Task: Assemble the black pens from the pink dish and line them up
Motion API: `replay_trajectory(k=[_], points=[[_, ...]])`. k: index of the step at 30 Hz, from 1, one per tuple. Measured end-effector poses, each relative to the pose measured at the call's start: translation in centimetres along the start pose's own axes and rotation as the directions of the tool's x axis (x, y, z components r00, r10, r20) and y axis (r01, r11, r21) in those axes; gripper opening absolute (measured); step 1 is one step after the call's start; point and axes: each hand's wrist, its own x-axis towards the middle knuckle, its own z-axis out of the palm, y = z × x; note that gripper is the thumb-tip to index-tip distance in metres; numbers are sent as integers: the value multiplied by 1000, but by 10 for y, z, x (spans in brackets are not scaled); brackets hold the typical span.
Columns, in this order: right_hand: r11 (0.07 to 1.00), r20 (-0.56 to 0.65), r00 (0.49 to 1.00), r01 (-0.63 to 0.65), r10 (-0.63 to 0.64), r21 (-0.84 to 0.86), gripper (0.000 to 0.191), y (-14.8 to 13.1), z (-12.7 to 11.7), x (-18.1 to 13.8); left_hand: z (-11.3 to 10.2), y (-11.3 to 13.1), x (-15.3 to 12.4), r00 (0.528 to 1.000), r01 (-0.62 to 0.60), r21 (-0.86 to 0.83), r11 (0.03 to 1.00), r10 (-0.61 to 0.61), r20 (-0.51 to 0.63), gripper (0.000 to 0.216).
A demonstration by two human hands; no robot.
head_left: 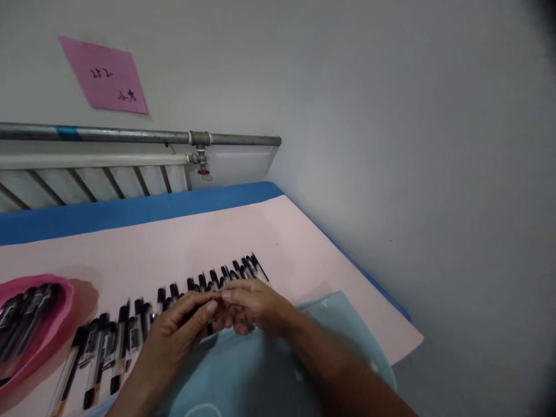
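My left hand [178, 330] and my right hand [252, 306] meet fingertip to fingertip low in the middle, over a light blue cloth [243, 376]. Both have their fingers pinched together around something dark and thin, likely a pen, mostly hidden by the fingers. Just behind the hands lies a long row of black-capped clear pens [174, 301], side by side on a pale pink sheet [208, 237]. The row runs from the lower left up to the right.
A pink tray [52, 324] holding more pens sits at the left edge. The pink sheet lies on a blue table top [130, 208] against a white wall. A metal pipe [130, 136] with a red valve [202, 171] and a radiator run behind; a pink note [104, 75] hangs above.
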Motion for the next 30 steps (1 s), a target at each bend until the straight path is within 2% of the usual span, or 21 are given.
replay_trajectory(k=[2,4,8,11,13,14,15,16,17,18,19,21,26,30], points=[[993,37,999,-27,23,119,20,2,6,1,0,3,-1,988,-154,142,978,153,20,22],[979,37,998,-56,50,196,19,3,7,2,0,4,-1,972,-236,211,949,234,34,21],[947,35,989,-146,142,287,20,1,8,3,-1,3,-1,973,-229,234,945,223,51,23],[948,43,985,-171,166,268,20,-1,6,2,1,3,-2,989,-146,162,976,143,35,28],[982,-95,990,-83,100,168,18,-4,-4,0,3,3,-3,998,-44,63,997,41,36,36],[998,-214,976,-29,40,55,17,-6,-11,-1,3,3,-3,999,18,5,1000,-19,38,39],[994,-341,939,3,-39,-106,15,-8,-20,-3,3,2,-2,996,80,-58,995,-78,43,40],[950,-457,880,-18,-134,-312,14,-9,-30,-5,2,1,-1,990,134,-124,983,-130,46,40],[845,-524,819,-95,-234,-526,14,-11,-41,-8,1,-1,0,984,176,-190,966,-171,43,39],[693,-550,774,-210,-314,-690,14,-12,-51,-10,0,-2,1,979,205,-251,946,-200,43,38],[546,-553,758,-316,-347,-776,14,-12,-59,-11,-1,-4,2,975,220,-304,927,-217,45,37],[386,-546,766,-416,-339,-823,16,-10,-72,-14,-3,-5,3,972,232,-365,902,-229,53,35],[282,-521,810,-450,-270,-847,22,-4,-78,-16,-2,-2,3,963,263,-404,876,-262,58,33],[255,-499,828,-440,-256,-861,23,-3,-78,-17,-1,2,2,951,286,-453,844,-308,26,34]])
